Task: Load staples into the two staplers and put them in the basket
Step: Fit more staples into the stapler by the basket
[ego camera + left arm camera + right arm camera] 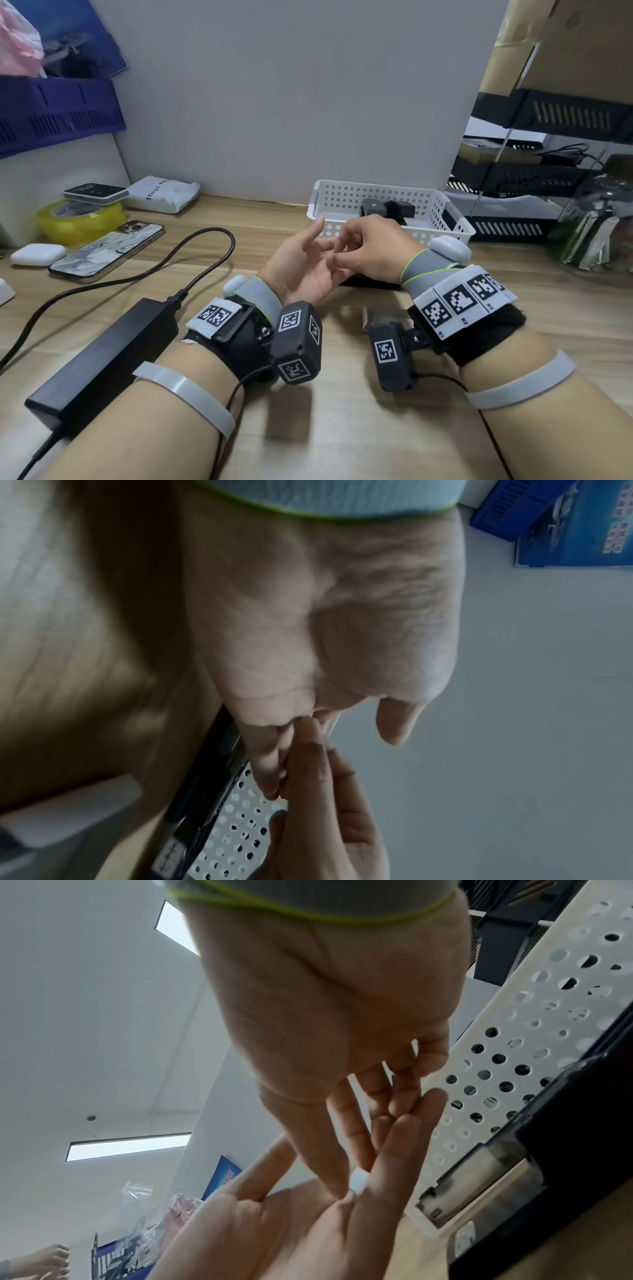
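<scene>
My left hand (301, 263) lies palm up and open over the desk, just in front of the white perforated basket (346, 197). My right hand (334, 255) reaches down onto that palm, and its thumb and forefinger pinch a small pale strip of staples (359, 1180). One black stapler (387, 209) lies inside the basket. A second black stapler (514, 1164) sits on the desk under my hands with its metal magazine exposed; the head view shows only its edge (370, 282).
A small pale box (387, 317) lies by my right wrist. To the left are a black power adapter (102, 363) with its cable, a phone (106, 251), a yellow tape roll (80, 219) and an earbud case (37, 254). Black file trays (513, 178) and a glass jar (596, 222) stand at right.
</scene>
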`<state>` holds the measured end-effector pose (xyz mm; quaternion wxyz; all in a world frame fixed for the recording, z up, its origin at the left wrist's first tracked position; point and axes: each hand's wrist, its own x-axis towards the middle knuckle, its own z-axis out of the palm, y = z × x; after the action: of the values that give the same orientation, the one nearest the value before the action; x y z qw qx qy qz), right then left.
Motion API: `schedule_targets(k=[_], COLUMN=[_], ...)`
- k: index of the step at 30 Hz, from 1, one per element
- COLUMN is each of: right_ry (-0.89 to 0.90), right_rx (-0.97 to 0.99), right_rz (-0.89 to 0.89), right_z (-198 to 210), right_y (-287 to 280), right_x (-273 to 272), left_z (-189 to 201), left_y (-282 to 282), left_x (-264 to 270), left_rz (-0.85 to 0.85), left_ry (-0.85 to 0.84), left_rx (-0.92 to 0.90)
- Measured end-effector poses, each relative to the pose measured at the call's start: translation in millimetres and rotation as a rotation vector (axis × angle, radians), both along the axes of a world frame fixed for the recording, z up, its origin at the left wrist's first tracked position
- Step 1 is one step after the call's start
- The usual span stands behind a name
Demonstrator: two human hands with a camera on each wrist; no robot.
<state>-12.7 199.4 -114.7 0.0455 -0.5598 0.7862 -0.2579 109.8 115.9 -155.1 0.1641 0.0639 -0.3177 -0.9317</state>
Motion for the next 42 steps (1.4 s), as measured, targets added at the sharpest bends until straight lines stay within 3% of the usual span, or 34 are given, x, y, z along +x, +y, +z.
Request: schedule_targets(k=[8,14,19,28,36,42], right_ry=[-0.026,-0.051,-0.046,-0.092,-0.257,-0.285], right_rx=[-0.033,-0.092,-0.09,-0.083,-0.058,-0.049], right_rz=[-0.01,-0.049,-0.039,0.009,0.099,0.041], right_z=[4,10,8,3,3,3], right_y=[1,6,5,4,8,12], right_x=[3,0,-1,-5,-20,-41], left_z=[0,-9,-12,-12,-11,-13], left_y=[-1,-10,-15,-16,-15,-17], left_x=[1,-3,1,2,2,1], left_rz=[-0.02,0.194,0.236,0.272,0.251,0.291], left_ry=[0.068,-0.079,-0.17,-0.212,-0.221,-0.236], left_rx=[-0.029,-0.198,-0.279,-0.306,-0.332,-0.271])
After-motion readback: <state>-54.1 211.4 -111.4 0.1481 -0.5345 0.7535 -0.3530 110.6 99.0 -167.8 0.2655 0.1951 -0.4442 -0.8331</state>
